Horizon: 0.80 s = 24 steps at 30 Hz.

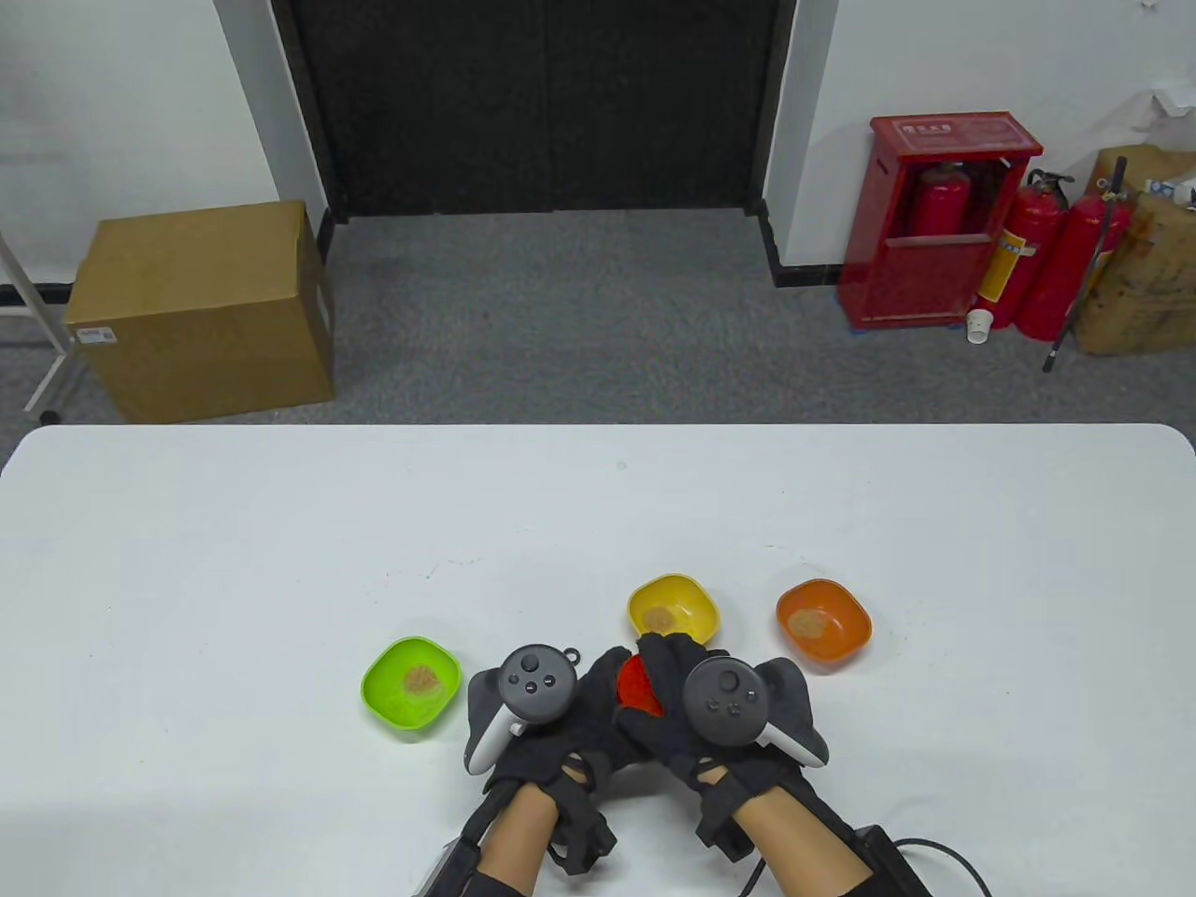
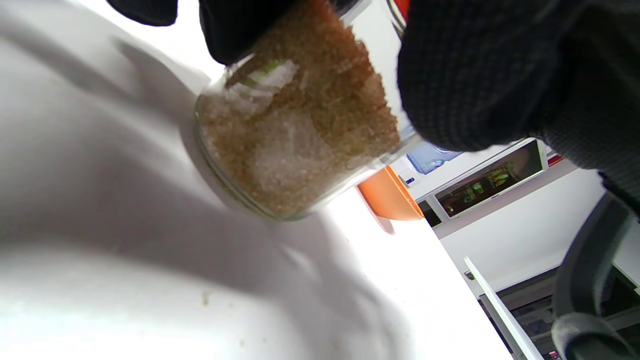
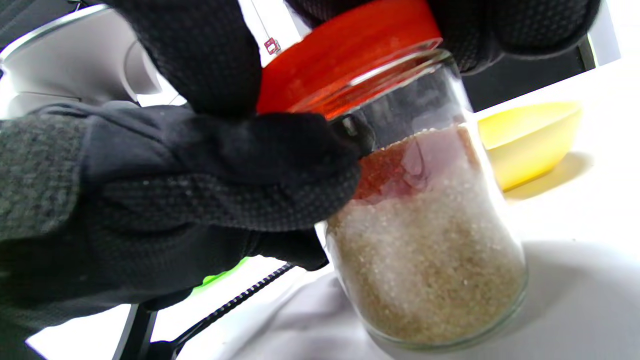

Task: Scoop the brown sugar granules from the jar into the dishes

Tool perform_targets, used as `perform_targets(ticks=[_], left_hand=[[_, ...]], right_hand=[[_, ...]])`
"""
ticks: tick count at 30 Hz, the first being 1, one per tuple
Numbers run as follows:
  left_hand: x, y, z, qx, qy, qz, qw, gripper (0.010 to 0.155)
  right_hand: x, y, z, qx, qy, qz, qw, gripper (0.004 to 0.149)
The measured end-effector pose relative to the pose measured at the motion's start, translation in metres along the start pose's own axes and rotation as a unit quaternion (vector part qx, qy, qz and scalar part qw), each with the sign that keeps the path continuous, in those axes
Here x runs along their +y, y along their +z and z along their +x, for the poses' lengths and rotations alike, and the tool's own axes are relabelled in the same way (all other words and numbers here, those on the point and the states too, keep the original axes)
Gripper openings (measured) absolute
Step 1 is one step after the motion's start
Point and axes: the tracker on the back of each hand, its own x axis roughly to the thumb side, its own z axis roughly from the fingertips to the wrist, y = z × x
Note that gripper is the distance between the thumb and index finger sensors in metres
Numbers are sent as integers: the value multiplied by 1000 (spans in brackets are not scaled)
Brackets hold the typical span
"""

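A glass jar (image 3: 430, 240) of brown sugar granules stands on the white table (image 1: 280, 561); it also shows in the left wrist view (image 2: 300, 135). My left hand (image 1: 570, 719) grips the jar's glass body. My right hand (image 1: 668, 691) grips its red lid (image 1: 637, 685), which sits on the jar mouth in the right wrist view (image 3: 345, 55). The green dish (image 1: 412, 685), yellow dish (image 1: 673, 609) and orange dish (image 1: 823, 625) each hold a small heap of sugar. No spoon is in view.
The dishes stand in a loose row around the hands, green at left, yellow just beyond the jar, orange at right. A black cable (image 1: 934, 855) runs off the table's near edge at the right. Sugar specks (image 1: 439, 567) lie on the table.
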Motion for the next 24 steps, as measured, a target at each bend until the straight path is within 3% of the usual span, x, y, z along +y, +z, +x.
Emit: perform_targets(ticks=[9,14,19,24], left_hand=[[9,5,16,33,-74,-26,996,103],[33,15,27,19,-127,-9,992,90],[67,36,41,-13,-174,72,982,78],[90,58,51,-23,-253,143,957,74]], right_hand=[[-6,2,-12,-5,-76,33,997,77],[-27,7,-19,-7,-58,6,998,74],[-55,19,-29,-2,-20,-44,999,73],[-70,31,-34,3,27,-81,996,72]])
